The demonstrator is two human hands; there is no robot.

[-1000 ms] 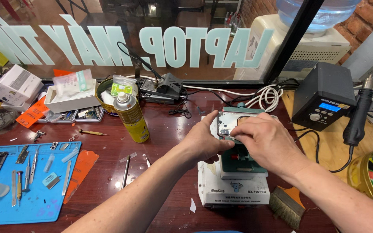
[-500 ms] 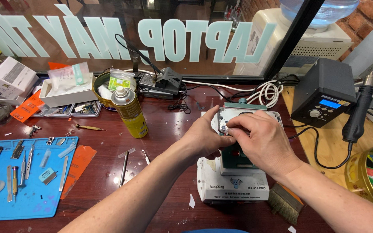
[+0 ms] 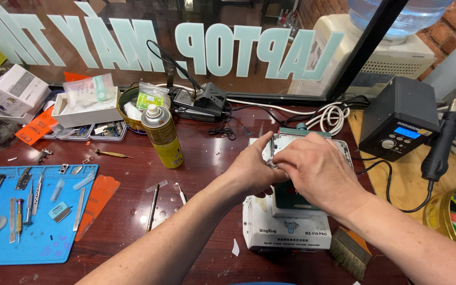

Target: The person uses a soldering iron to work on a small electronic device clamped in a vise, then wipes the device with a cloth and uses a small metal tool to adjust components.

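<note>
Both my hands meet over a silvery phone frame (image 3: 339, 149) lying on a green-topped white box-shaped machine (image 3: 286, 229) on the dark red wooden table (image 3: 201, 158). My left hand (image 3: 252, 168) grips the frame's left edge, thumb raised along it. My right hand (image 3: 317, 171) covers the middle of the frame, fingertips pinched at its left part; what they pinch is hidden. Only the frame's top and right edges show.
A yellow spray can (image 3: 162, 136) stands left of my hands. A blue mat (image 3: 32, 221) with tweezers and small tools lies at the front left. A black soldering station (image 3: 399, 126) with a hot-air handle (image 3: 442, 148) is at the right, a brush (image 3: 349, 253) by the machine.
My hands stay on the phone frame with only small finger shifts. The view has shifted slightly, so the hands sit a little lower and more central.
</note>
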